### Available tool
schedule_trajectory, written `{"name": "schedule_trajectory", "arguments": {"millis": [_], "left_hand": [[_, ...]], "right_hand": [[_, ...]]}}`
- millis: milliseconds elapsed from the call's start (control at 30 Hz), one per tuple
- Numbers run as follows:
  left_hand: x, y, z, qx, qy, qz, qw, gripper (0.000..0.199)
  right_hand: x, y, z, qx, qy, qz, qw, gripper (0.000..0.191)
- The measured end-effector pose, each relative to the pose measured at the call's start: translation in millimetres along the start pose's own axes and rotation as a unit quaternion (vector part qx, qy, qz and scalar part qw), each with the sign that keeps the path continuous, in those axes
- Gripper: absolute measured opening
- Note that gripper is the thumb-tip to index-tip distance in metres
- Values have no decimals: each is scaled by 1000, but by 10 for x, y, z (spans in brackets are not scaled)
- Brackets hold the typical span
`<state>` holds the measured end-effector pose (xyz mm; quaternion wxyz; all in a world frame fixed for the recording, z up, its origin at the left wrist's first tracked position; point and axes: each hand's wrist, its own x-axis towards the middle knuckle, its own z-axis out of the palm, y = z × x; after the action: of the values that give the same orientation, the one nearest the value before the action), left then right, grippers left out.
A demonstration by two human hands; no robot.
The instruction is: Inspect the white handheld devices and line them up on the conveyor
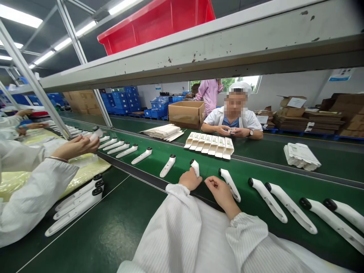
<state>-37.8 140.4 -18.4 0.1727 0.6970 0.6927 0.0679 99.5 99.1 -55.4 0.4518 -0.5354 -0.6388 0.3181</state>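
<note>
My left hand is closed around the lower part of a white handheld device with a black round end, which lies on the green conveyor belt. My fingers hide most of its handle. Just to the right, my right hand hovers with thumb and fingertips pinched together; anything between them is too small to make out. Beside that hand another white device lies on the belt, partly behind my fingers. More of the same angled devices lie spaced out along the belt on both sides.
At left, a co-worker's hand holds a similar device above several others on the side table. Across the belt, a person sits behind a row of open small boxes. Overhead runs a shelf carrying a red bin.
</note>
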Motion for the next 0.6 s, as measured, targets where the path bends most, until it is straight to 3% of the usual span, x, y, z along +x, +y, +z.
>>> {"name": "schedule_trajectory", "arguments": {"millis": [100,167,300,367,500,600], "left_hand": [[42,-83,-52,-52,2,27,998,41],[62,-173,-108,-64,32,13,997,37],[71,-408,-224,-8,176,-78,981,39],[68,-509,-252,28,204,-138,969,47],[74,-555,-225,47,103,-168,979,43],[89,-482,-168,46,69,-151,985,40]], "right_hand": [[-4,-2,8,-9,-3,-1,1000,30],[-9,-5,9,-24,-5,3,1000,29],[10,15,-33,-52,16,26,998,27],[32,49,-70,-66,35,39,996,27],[70,142,-132,-132,44,61,988,38],[89,165,-150,-223,-6,68,972,43]]}}
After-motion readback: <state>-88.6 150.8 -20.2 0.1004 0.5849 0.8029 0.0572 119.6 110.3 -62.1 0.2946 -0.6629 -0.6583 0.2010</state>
